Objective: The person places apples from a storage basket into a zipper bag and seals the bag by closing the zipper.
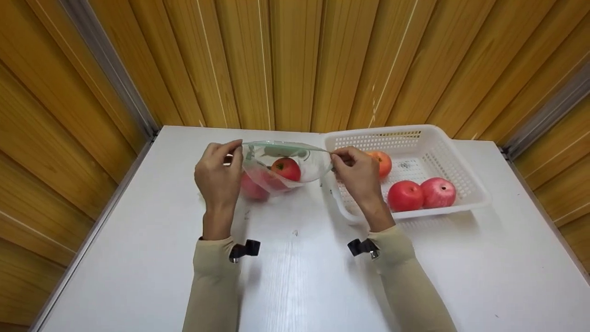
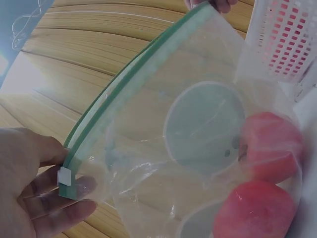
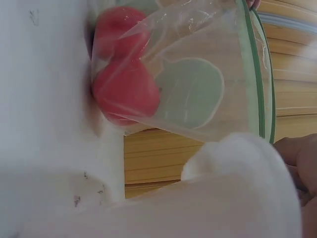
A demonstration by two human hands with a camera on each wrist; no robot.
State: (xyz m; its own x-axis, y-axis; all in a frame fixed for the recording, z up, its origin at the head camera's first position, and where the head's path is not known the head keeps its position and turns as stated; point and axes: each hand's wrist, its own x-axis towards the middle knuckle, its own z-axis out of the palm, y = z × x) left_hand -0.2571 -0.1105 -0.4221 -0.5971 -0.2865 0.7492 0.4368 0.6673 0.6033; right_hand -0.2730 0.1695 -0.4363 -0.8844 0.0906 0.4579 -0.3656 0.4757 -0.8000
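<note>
A clear zip bag (image 1: 318,168) with a green-edged mouth hangs between my two hands, its mouth partly spread. Inside, at the bottom, are two red apples (image 2: 270,148), resting low near the table. My left hand (image 1: 218,173) pinches one top corner of the bag, where a white slider (image 2: 64,176) sits on the green edge. At the opposite corner, my right hand (image 1: 359,173) pinches the edge between thumb and fingers, above the near-left side of the white basket (image 1: 461,159). Part of the right hand is hidden behind the basket rim in the right wrist view.
The perforated basket holds two red fruits, one plain red (image 1: 405,195) and one streaked (image 1: 438,192), plus an orange-red fruit (image 1: 381,165) partly behind my right hand. All stand on a white table (image 1: 295,276). Wood-patterned panels (image 1: 295,64) rise behind and at both sides.
</note>
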